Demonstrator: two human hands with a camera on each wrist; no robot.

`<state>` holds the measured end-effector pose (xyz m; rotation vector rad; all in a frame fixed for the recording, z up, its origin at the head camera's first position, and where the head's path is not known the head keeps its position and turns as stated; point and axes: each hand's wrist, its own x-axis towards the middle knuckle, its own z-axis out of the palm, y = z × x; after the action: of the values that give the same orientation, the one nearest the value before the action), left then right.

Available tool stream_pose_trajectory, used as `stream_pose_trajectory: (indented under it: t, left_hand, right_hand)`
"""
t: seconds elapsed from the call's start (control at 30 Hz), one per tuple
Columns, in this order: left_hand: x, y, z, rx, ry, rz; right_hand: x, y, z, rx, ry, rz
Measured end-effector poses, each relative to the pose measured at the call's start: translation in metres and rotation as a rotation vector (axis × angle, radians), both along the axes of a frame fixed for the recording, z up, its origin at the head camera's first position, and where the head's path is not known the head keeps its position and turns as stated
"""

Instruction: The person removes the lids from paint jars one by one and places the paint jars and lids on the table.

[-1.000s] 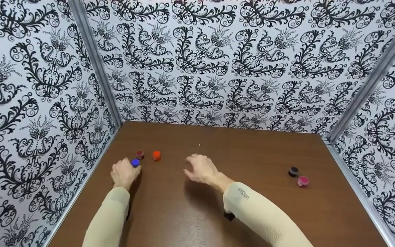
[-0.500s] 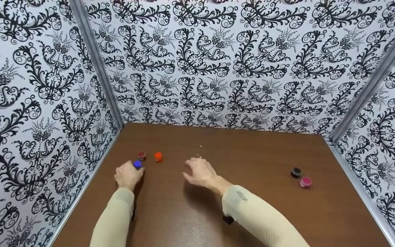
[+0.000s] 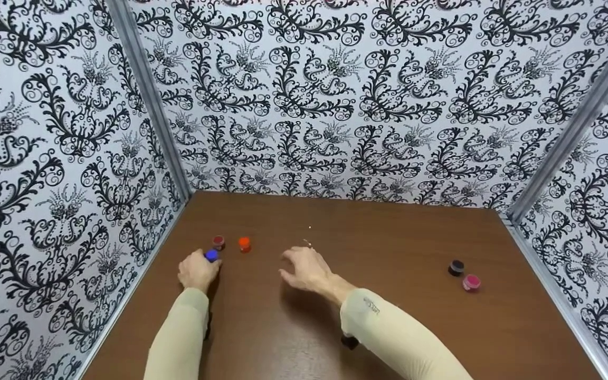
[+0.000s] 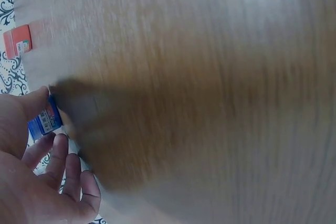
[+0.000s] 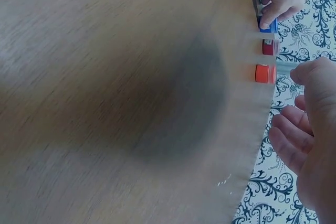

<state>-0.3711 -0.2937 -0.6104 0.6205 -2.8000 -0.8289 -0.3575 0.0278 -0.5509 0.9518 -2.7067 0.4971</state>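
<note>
My left hand pinches a small blue jar between thumb and fingers at the left side of the table. In the left wrist view a printed label shows on the blue jar, and the other fingers curl loosely below it. Just beyond stands a jar with a dark red top, and right of that an orange-red jar. My right hand hovers over the middle of the table with fingers loosely bent, holding nothing. In the right wrist view the orange-red jar appears beyond its thumb.
A black jar and a pink jar stand close together on the right of the brown table. Patterned walls with metal corner posts enclose the table at the back and sides. Small bright specks lie beyond my right hand.
The head view has shifted slightly. My right hand has drifted a little left and closer to me; my left hand keeps its pinch on the blue jar.
</note>
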Motion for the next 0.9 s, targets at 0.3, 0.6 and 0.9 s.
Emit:
stream_pose_trajectory:
  t: [0.3,0.6,0.9]
  left_hand:
    - [-0.002,0.001,-0.004,0.020,0.001,-0.015]
    - [0.000,0.005,0.001,0.045,0.066,-0.065]
    - [0.001,0.018,0.023,0.052,0.078,-0.137]
  right_hand:
    - [0.001,0.003,-0.002,-0.009,-0.014,0.010]
    - [-0.003,0.011,0.006,-0.024,-0.028,0.007]
    - [-0.007,0.016,0.017,-0.133,-0.038,0.017]
